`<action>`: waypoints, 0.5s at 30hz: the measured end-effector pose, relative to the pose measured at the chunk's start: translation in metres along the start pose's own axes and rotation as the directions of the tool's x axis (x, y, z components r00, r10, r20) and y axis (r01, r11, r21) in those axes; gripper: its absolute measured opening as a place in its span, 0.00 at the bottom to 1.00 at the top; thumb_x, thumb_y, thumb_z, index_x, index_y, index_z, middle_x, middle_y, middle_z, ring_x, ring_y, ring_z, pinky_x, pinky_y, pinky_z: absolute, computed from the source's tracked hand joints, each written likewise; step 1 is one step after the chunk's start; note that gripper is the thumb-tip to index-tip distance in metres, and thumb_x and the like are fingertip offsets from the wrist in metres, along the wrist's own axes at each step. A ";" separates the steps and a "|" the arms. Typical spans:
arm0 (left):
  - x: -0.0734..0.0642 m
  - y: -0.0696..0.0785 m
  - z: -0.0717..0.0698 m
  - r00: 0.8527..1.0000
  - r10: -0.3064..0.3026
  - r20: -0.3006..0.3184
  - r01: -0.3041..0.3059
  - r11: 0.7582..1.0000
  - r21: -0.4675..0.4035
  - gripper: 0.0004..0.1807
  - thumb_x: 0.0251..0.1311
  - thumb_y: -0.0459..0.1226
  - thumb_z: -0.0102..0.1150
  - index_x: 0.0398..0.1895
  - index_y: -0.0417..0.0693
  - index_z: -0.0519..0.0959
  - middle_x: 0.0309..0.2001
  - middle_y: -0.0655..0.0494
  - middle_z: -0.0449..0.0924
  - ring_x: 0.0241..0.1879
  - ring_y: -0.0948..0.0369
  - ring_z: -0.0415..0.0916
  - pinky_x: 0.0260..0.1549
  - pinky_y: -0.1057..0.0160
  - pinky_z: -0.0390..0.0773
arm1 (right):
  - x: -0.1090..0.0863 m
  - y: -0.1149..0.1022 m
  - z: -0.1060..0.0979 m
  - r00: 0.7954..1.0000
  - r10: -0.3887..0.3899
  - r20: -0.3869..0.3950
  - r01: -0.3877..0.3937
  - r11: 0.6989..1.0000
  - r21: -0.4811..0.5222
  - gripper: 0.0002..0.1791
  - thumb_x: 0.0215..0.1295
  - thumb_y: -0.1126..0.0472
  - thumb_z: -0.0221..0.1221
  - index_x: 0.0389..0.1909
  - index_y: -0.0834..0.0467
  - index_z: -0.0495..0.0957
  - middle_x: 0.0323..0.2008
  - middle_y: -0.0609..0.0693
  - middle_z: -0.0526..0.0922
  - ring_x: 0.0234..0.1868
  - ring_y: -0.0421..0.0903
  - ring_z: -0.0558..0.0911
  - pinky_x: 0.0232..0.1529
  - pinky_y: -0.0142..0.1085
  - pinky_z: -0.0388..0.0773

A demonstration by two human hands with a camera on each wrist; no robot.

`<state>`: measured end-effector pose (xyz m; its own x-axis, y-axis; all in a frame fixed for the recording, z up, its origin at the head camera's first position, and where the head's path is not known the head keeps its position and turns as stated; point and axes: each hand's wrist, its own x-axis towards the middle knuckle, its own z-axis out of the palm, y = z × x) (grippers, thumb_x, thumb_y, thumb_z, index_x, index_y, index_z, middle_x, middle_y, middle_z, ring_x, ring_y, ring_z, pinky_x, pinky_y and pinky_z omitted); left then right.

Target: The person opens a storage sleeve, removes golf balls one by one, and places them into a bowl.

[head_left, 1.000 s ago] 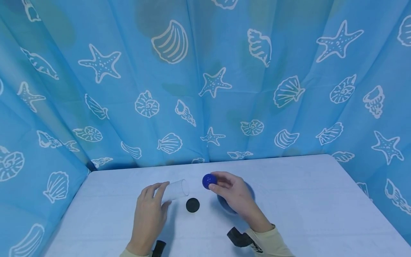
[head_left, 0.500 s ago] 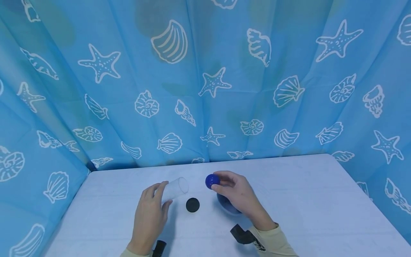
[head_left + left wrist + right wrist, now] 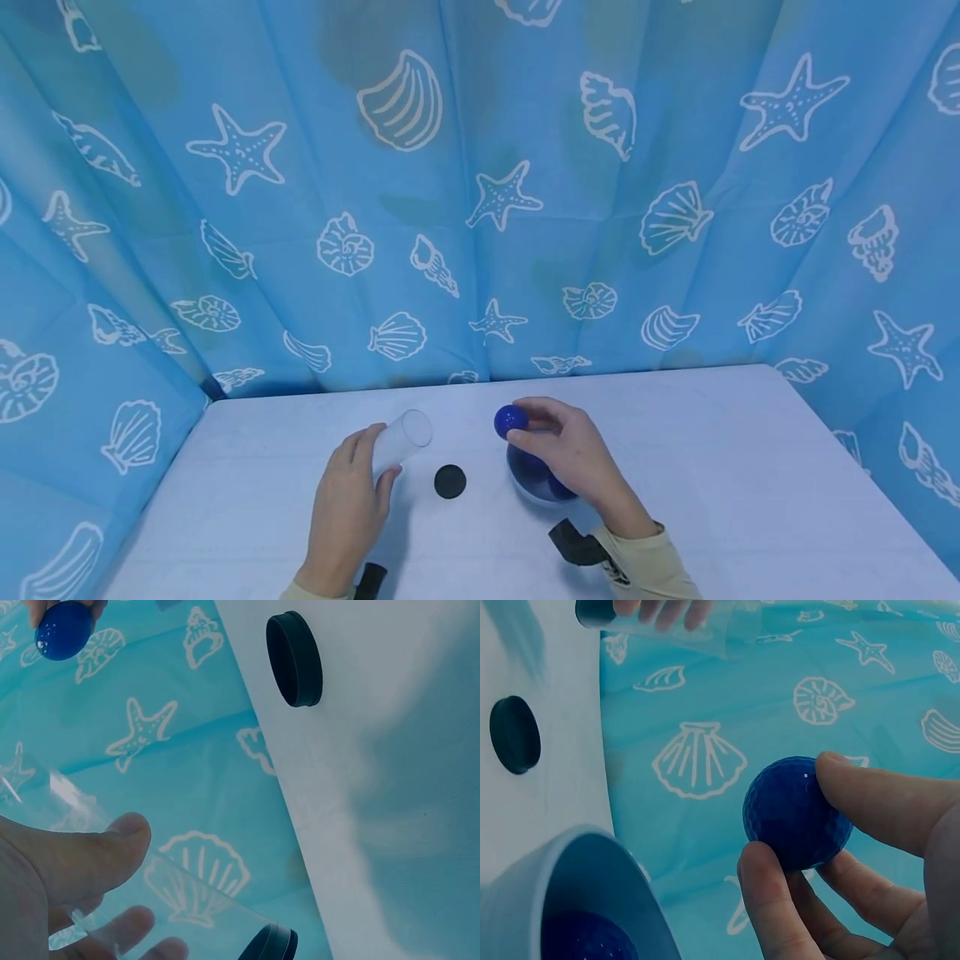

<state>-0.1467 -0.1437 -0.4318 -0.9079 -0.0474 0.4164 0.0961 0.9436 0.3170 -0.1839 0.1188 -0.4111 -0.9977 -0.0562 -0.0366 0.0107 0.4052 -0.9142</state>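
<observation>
A clear plastic tube with a black cap on its lower end is gripped by my left hand, tilted with its open mouth up and to the right. Between thumb and fingertips, my right hand pinches a dimpled blue golf ball. The ball is above the left edge of a blue-grey bowl, apart from the tube. More blue balls lie in the bowl, such as a golf ball in the right wrist view; the right hand hides part of it in the head view.
A loose black round lid lies on the white-covered table between the tube and the bowl. A blue curtain with white shell and starfish prints hangs behind and beside the table.
My right hand has moved right with the golf ball, away from the tube and over the bowl. The tube in my left hand has tipped more upright, its mouth rising.
</observation>
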 end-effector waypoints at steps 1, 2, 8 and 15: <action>0.000 0.000 0.000 1.000 -0.001 0.000 0.001 1.000 -0.005 0.35 0.50 0.34 0.78 0.61 0.38 0.72 0.57 0.37 0.77 0.56 0.43 0.78 0.55 0.42 0.78 | 0.000 0.000 -0.001 1.000 -0.003 -0.002 0.003 1.000 -0.007 0.25 0.62 0.49 0.69 0.60 0.46 0.79 0.54 0.46 0.83 0.59 0.49 0.79 0.60 0.59 0.75; 0.000 0.000 0.000 1.000 -0.002 -0.001 0.002 1.000 -0.009 0.35 0.50 0.34 0.78 0.61 0.37 0.72 0.57 0.37 0.77 0.55 0.43 0.78 0.55 0.42 0.78 | 0.000 0.001 -0.002 1.000 -0.005 -0.002 0.005 1.000 -0.010 0.25 0.62 0.49 0.69 0.60 0.46 0.79 0.54 0.46 0.83 0.59 0.49 0.79 0.60 0.59 0.75; 0.000 0.001 -0.001 1.000 -0.026 0.009 0.026 0.999 -0.020 0.35 0.51 0.34 0.78 0.61 0.36 0.71 0.57 0.36 0.76 0.56 0.44 0.78 0.55 0.44 0.78 | 0.001 0.004 -0.007 1.000 -0.024 -0.009 0.023 1.000 -0.015 0.24 0.63 0.52 0.69 0.60 0.49 0.79 0.54 0.48 0.82 0.57 0.49 0.80 0.59 0.56 0.76; 0.001 0.001 -0.001 0.998 -0.050 0.026 0.051 0.998 -0.031 0.35 0.53 0.36 0.77 0.62 0.35 0.70 0.58 0.36 0.76 0.57 0.44 0.78 0.56 0.44 0.78 | 0.004 0.010 -0.010 0.997 -0.066 -0.025 0.064 0.995 -0.071 0.24 0.63 0.55 0.69 0.60 0.52 0.79 0.53 0.52 0.82 0.54 0.49 0.82 0.55 0.47 0.81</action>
<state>-0.1469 -0.1433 -0.4302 -0.9220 -0.0856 0.3776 0.0628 0.9292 0.3642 -0.1883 0.1318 -0.4164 -0.9976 -0.0596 0.0340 -0.0579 0.4644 -0.8837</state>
